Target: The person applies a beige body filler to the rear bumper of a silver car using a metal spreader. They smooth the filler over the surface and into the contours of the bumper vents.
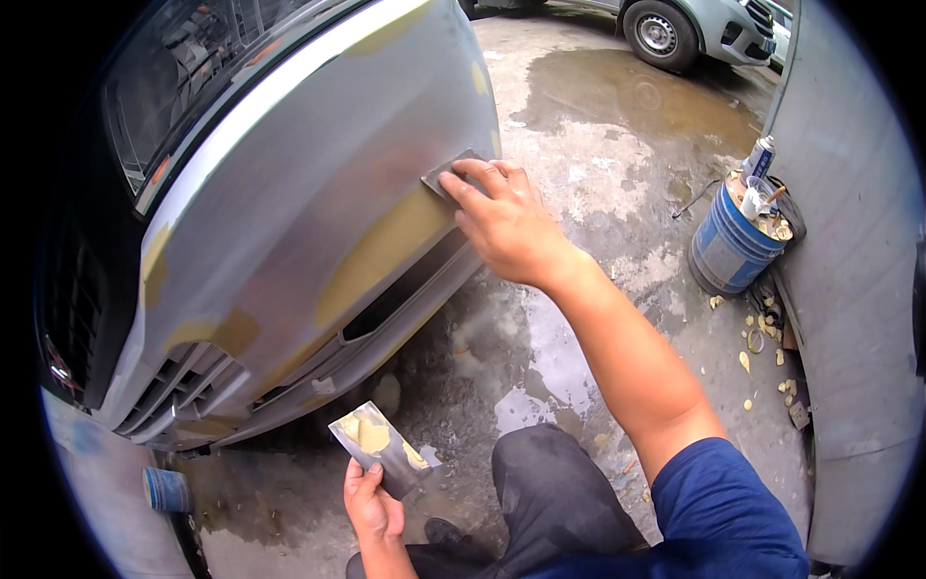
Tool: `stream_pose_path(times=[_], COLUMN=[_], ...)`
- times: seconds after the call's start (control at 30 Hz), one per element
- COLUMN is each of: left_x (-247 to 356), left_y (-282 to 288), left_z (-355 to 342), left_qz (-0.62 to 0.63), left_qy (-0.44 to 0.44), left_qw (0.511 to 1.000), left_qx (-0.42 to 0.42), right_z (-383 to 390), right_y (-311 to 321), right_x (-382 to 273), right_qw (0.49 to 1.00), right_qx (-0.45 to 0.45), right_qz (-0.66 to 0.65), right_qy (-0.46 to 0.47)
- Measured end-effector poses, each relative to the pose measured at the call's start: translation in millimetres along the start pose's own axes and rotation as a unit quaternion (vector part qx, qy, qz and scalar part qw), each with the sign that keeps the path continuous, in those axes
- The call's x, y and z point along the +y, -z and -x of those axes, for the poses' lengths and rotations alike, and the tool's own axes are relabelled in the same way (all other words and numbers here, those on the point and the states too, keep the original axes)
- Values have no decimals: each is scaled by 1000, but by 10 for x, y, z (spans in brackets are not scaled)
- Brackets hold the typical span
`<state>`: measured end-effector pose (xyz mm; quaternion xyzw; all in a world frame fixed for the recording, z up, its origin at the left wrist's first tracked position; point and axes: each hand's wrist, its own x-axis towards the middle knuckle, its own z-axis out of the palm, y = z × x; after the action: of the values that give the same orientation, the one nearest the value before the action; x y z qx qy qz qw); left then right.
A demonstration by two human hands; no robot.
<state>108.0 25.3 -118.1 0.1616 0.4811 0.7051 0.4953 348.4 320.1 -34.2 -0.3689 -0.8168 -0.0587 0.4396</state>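
My right hand [511, 220] is closed on a thin grey filler spreader [436, 179], its fingers pressing the flat blade to the grey car bumper [333, 164]. The blade lies at the upper right end of a long yellow filler patch [376, 259]. Lower down, my left hand [374, 504] grips a flat rectangular mixing plate [397, 467] by its lower edge, thumb on top. Yellow filler paste [367, 432] sits on the plate's upper part, with a smaller smear along one side. More yellow filler patches show along the bumper's edges and around its grille opening [188, 381].
A blue bucket [725, 241] stands at the right, heaped with a spray can [760, 156] and scraps. Yellow filler crumbs [745, 362] litter the floor by a grey panel [863, 318]. Another blue tin [167, 489] is at lower left. A silver vehicle [714, 21] stands beyond a puddle [646, 96].
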Motion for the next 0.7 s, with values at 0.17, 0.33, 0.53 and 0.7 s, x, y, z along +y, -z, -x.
stream_pose_path(times=[0.17,0.33,0.53,0.7], left_x=[-34,-65,-92,-87], left_y=[102,79,98,152], left_z=[-72,-102,-110,-134], left_qz=[-20,-11,-23,-34], left_qy=[-1,-1,0,-8], left_qw=[1000,1000,1000,999], left_qx=[9,3,2,14], right_z=[336,466,28,155], right_y=[-118,-62,75,-100], right_x=[-291,-224,108,-406], right_qw=[999,999,978,969], right_qx=[0,-7,-21,-39], right_qz=[42,29,-112,-121], right_qy=[1,-14,-175,-209])
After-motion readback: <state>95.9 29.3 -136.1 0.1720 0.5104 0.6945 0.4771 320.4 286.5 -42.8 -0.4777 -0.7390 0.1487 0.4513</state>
